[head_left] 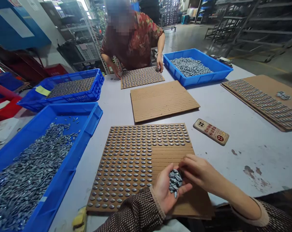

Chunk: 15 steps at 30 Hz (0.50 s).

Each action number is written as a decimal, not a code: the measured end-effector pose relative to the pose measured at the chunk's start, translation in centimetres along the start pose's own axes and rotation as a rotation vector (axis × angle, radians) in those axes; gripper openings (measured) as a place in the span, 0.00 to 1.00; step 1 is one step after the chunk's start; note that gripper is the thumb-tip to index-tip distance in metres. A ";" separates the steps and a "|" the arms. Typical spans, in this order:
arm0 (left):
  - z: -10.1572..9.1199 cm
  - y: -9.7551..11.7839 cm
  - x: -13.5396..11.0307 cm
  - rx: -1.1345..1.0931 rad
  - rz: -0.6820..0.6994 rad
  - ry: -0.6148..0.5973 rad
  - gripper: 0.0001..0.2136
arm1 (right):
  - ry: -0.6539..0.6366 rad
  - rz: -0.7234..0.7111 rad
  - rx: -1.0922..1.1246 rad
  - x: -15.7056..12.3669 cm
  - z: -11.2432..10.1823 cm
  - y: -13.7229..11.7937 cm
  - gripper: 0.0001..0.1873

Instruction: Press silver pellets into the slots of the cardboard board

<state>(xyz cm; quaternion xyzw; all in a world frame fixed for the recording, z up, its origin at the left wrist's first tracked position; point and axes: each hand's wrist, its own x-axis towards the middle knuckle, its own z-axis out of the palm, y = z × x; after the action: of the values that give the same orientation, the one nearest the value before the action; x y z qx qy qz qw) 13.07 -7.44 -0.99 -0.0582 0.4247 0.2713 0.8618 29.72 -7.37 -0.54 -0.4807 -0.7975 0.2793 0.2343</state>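
Palm up, my left hand (165,190) cups a heap of small grey pointed-oval metal pieces (175,180). At the heap's right edge is my right hand (200,172), its fingers drawn together; whatever they pinch is hidden. Both hands are over the lower right of a slotted cardboard sheet (171,156). Rows of the same metal pieces (128,158) stand in its slots along the top and down the left side. Bare slots show at the middle right.
Blue trays of loose pieces stand at left (87,125) and far right (196,79). Beyond my sheet lies a cardboard stack (164,100); a patterned phone (211,131) is on its right. Across the table a person (136,42) handles another filled sheet (142,78). More filled boards (264,100) lie right.
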 end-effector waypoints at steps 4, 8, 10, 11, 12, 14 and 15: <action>-0.1 1.0 0.0 0.053 -0.043 -0.009 0.11 | 0.216 0.295 0.333 -0.4 -0.7 3.3 0.10; -0.3 2.0 -0.4 0.016 -0.131 -0.127 0.09 | 0.412 0.474 0.528 0.0 -0.5 6.8 0.17; -0.4 2.3 -0.7 0.002 -0.093 -0.169 0.10 | 0.447 0.467 0.458 0.4 -0.1 7.7 0.17; -0.4 2.4 -0.8 0.001 -0.059 -0.167 0.10 | 0.458 0.457 0.405 0.6 0.2 8.0 0.17; -0.4 2.4 -0.9 0.003 -0.029 -0.153 0.11 | 0.466 0.449 0.354 0.8 0.4 8.2 0.16; -0.6 2.3 -1.1 0.015 -0.016 -0.106 0.12 | 0.478 0.449 0.282 1.0 0.6 8.3 0.15; -0.7 2.2 -1.1 0.025 -0.035 -0.089 0.12 | 0.481 0.451 0.265 1.1 0.7 8.4 0.14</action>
<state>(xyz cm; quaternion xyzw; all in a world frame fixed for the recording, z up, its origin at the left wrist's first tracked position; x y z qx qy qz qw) 10.92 -6.25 -0.33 -0.0425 0.3883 0.2531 0.8851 34.11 -3.34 -6.56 -0.6622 -0.5499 0.3040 0.4082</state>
